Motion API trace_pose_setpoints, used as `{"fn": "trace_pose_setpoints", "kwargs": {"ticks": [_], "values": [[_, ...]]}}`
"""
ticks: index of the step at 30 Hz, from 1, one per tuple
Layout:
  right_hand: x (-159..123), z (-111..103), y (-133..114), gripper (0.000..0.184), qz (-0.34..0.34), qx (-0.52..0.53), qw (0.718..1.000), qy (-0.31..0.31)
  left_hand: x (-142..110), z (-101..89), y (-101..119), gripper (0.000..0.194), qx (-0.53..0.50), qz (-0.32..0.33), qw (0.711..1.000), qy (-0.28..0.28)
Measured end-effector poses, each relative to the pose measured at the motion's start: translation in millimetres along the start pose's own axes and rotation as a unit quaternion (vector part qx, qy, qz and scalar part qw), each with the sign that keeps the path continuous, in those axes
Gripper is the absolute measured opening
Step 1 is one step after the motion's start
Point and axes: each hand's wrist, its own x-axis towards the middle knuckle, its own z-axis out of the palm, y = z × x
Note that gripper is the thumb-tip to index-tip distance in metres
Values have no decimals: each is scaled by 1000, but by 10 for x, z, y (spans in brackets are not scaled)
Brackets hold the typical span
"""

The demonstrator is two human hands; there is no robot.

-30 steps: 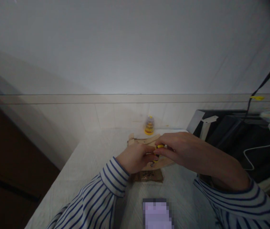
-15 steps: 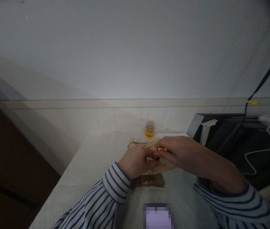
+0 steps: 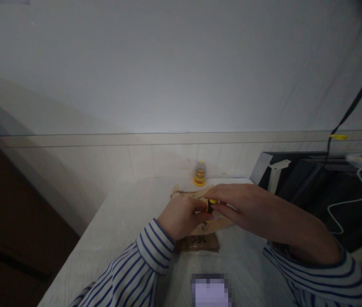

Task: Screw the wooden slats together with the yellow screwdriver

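Between my two hands is a small yellow-and-black screwdriver (image 3: 210,206), mostly covered by fingers. My left hand (image 3: 182,216) is closed round its lower part from the left. My right hand (image 3: 243,205) pinches its yellow top end between thumb and fingers. Under both hands lies a flat tan piece (image 3: 224,222) with a few small marks, partly hidden. Just nearer to me is a shiny brown packet (image 3: 202,243) with dark lettering. Behind the hands, by the wall, a clear cone-shaped case of screwdriver bits (image 3: 200,174) stands upright on its yellow base.
A white cloth covers the table (image 3: 129,204), which meets the pale wall (image 3: 168,160) at the back. At the near edge lies a blurred-out lilac rectangle (image 3: 211,293). Dark panels (image 3: 308,183) and a white cable (image 3: 343,200) are on the right.
My right hand has turned slightly, its fingers shifting at the top of the screwdriver, so more of the dark handle shows. My left hand has stayed nearly still.
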Motion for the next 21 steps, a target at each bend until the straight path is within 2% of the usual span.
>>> {"fn": "trace_pose_setpoints", "kwargs": {"ticks": [7, 11, 15, 21], "values": [[14, 22, 4, 23, 9, -22, 1000, -17, -7, -11, 2, 18, 2, 10, 1000, -2], [14, 53, 19, 22, 26, -32, 999, -5, -9, -13, -2, 17, 4, 24, 1000, 1], [7, 85, 38, 20, 14, -37, 999, 3, -9, -20, -6, 18, -1, 41, 999, 0], [11, 45, -8, 19, 26, -56, 998, -3, -11, -11, -4, 18, -17, 42, 999, -9]]}}
